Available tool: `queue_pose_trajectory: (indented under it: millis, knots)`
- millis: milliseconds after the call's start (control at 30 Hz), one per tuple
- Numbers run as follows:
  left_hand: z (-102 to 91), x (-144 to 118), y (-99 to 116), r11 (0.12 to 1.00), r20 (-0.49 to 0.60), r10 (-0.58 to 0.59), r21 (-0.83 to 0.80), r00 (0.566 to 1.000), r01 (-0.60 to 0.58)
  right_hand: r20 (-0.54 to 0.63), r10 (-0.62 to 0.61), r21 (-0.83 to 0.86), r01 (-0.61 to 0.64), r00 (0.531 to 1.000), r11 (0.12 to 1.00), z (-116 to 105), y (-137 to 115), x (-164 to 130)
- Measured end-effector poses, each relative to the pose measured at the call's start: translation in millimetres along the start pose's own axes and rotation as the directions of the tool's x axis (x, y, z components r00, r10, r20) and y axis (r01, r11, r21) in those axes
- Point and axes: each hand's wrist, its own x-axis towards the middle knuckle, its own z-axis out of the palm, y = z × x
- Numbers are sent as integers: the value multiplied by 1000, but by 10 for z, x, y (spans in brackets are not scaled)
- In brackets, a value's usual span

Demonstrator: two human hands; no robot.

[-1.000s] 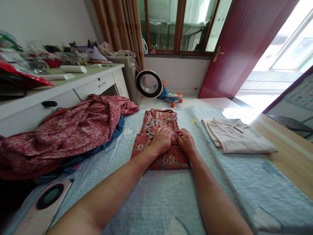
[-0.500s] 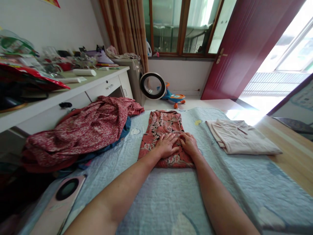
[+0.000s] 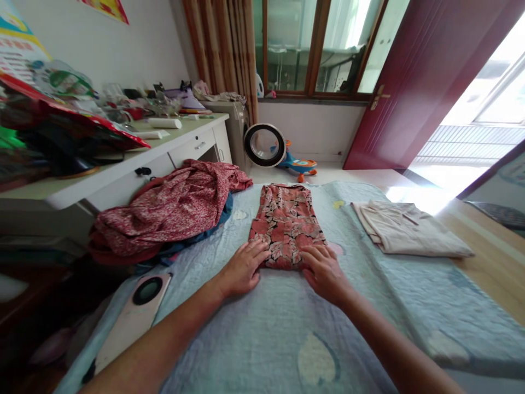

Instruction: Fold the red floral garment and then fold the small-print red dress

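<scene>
No brand or readable writing can be made out; the printed poster (image 3: 18,46) at the upper left of the frame and the red sheet (image 3: 107,8) on the wall beside it carry marks too blurred to read.

Both forearms are stretched forward from the bottom edge of the frame, converging toward the centre over the pale blue quilt (image 3: 262,328). The left hand (image 3: 241,269) is laid palm down just left of centre, its fingers spread loosely apart and flat, with the fingertips resting against the near left corner of the folded floral garment (image 3: 286,224). The right hand (image 3: 326,272) is laid palm down just right of centre, fingers likewise extended and slightly apart, their tips touching the near right corner of the same garment. Nothing is gripped by either hand.

The floral garment is seen folded into a narrow upright rectangle in the centre of the frame, lying flat on the quilt. A folded beige garment (image 3: 404,235) is placed well apart at the right. A heap of red patterned cloth (image 3: 172,205) is piled at the left, against a white desk (image 3: 123,169). A pink device with a round dark lens (image 3: 135,312) lies at the lower left, on the quilt's edge.
</scene>
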Motion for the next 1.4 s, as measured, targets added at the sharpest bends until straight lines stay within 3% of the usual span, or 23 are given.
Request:
queue_pose_trajectory:
  millis: [133,300,567,933,1167,1400]
  knots:
    - [93,-89,23,998,-68,10,64,998,-6,70,15,-42,-12,997,999,116,-106,-109]
    - [230,83,146,989,-145,67,144,987,-46,66,43,-113,-35,997,993,194,18,-83]
    - [312,358,342,989,-186,85,132,979,-61,70,37,-169,-25,997,985,187,82,-58]
    - [445,358,327,962,-205,95,269,974,-37,115,61,-267,-28,992,963,183,137,-65]
    - [312,356,331,933,-218,-47,339,975,121,124,125,-301,-83,984,950,95,252,-136]
    - [319,243,177,956,-285,-116,230,952,185,108,107,-189,-85,988,978,91,410,-211]
